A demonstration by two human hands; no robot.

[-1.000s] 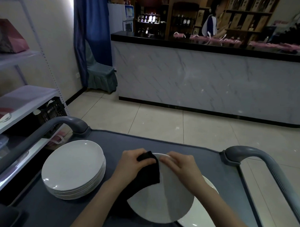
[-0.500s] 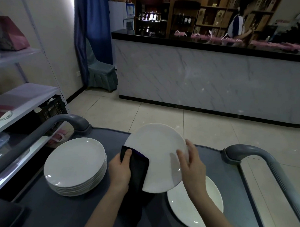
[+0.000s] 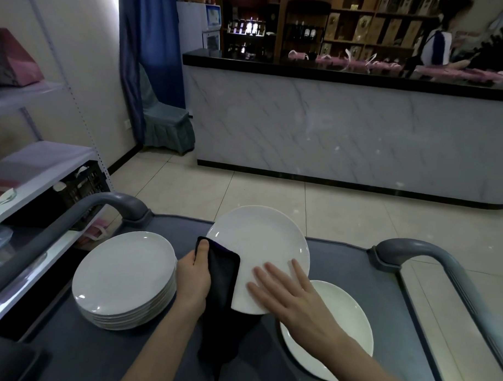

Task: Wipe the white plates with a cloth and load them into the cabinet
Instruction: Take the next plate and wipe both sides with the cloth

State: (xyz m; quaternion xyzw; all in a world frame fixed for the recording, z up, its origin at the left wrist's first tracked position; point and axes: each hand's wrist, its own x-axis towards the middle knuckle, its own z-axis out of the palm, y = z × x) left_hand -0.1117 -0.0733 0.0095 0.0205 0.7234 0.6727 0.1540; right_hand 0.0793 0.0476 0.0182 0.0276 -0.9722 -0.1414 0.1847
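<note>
Stack [image 3: 122, 274]: white plates piled on the left of the cart [image 3: 342, 256], just beside the left hand.
Left hand [image 3: 194, 276]: fingers curled round the cloth, thumb on top, pinching it over the plate's left rim.
Cloth [image 3: 223, 275]: black, folded across that rim; its loose end hangs down toward the cart between the forearms.
Plate [image 3: 260, 242]: white, lifted above the cart and tilted with its face to the camera; it sits between the hands, left hand at its left edge, right hand on its lower right.
Right hand [image 3: 292, 297]: fingers straight and spread, laid flat on the plate's face, gripping nothing.
Second plate [image 3: 345, 322]: flat on the cart under the right wrist, partly hidden by the forearm.
Counter [image 3: 346, 131]: marble-fronted, across the tiled floor.
</note>
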